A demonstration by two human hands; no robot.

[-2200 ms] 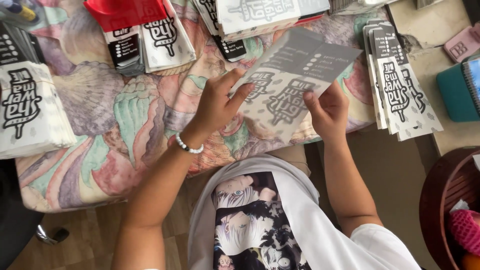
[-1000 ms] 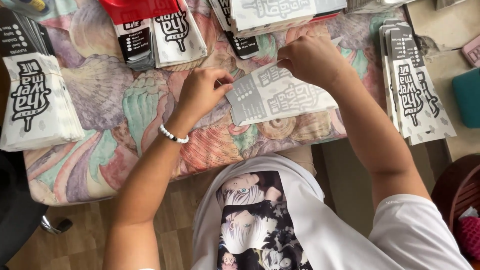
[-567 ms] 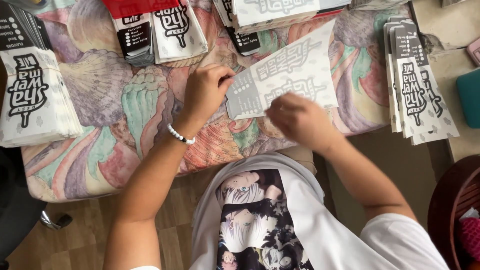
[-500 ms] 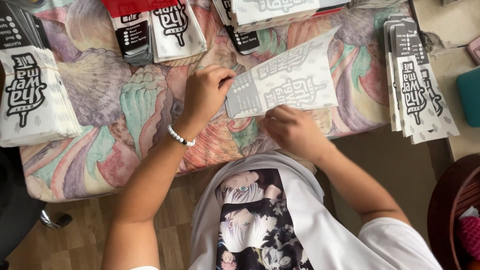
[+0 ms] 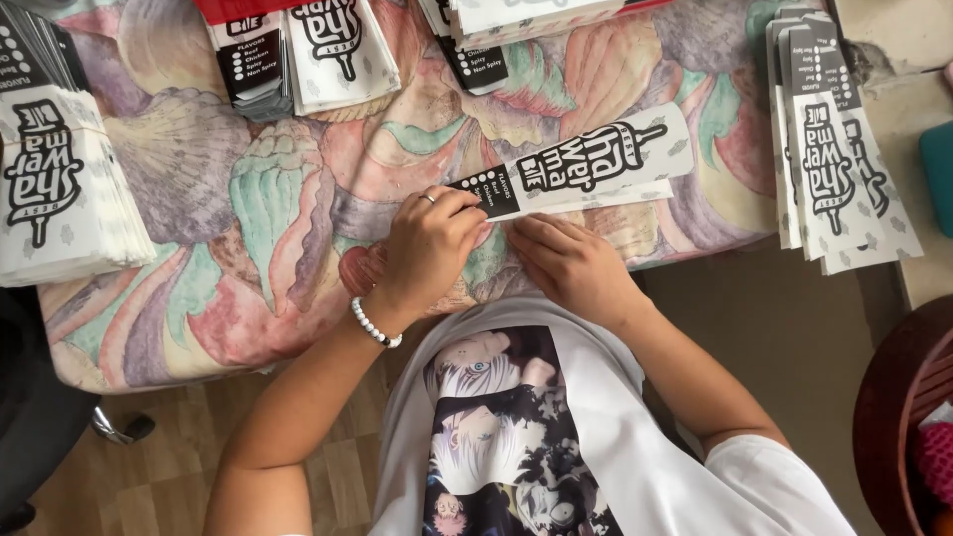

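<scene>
Pressing a flat paper sleeve point(image 5: 581, 169), both hands point(image 5: 432, 243) crease its edge.

This looks like a home turned packaging workroom: a bench point(image 5: 248, 298) draped in a shell-patterned cloth, with stacks of flat printed paper sleeves point(image 5: 55, 189) lying left, right and beyond the fingers point(image 5: 467, 203), over wood-look flooring point(image 5: 149, 476).

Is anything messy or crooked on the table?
Mostly tidy. The folded white wrapper under both hands lies slanted across the flowery cloth, with the left hand on its dark end and the right hand just below it. The stack at the right edge is fanned out, not squared. Nothing looks spilled or torn.
</scene>
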